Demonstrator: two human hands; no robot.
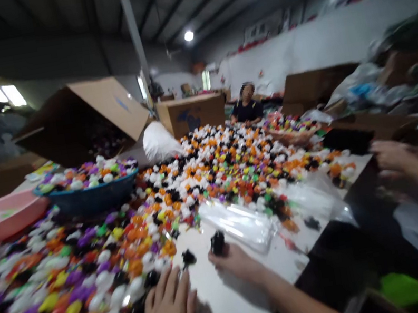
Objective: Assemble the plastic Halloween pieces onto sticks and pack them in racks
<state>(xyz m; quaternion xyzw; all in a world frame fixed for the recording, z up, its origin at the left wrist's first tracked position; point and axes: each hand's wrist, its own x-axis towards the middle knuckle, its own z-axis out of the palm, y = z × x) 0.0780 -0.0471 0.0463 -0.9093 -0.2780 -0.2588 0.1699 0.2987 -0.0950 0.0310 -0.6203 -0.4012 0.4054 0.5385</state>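
Note:
My right hand [238, 262] is closed on a small black plastic piece [217, 242], just above the white tabletop [240, 306]. Its exact shape is too blurred to tell. Flat and with fingers stretched out, my left hand [170, 312] rests at the edge of a pile of small colourful plastic pieces [108, 296], with no object seen in its grip. Between my hands, a little farther off, lies another black piece [188, 257]. Beyond my right hand is a stack of clear plastic bags [240, 223].
A blue basin [95, 196] full of pieces and a pink basin [14, 213] stand at the left, near a tilted cardboard box [108, 106]. At the right is a co-worker's hand [393, 155]. Another person [247, 110] sits beyond the heap.

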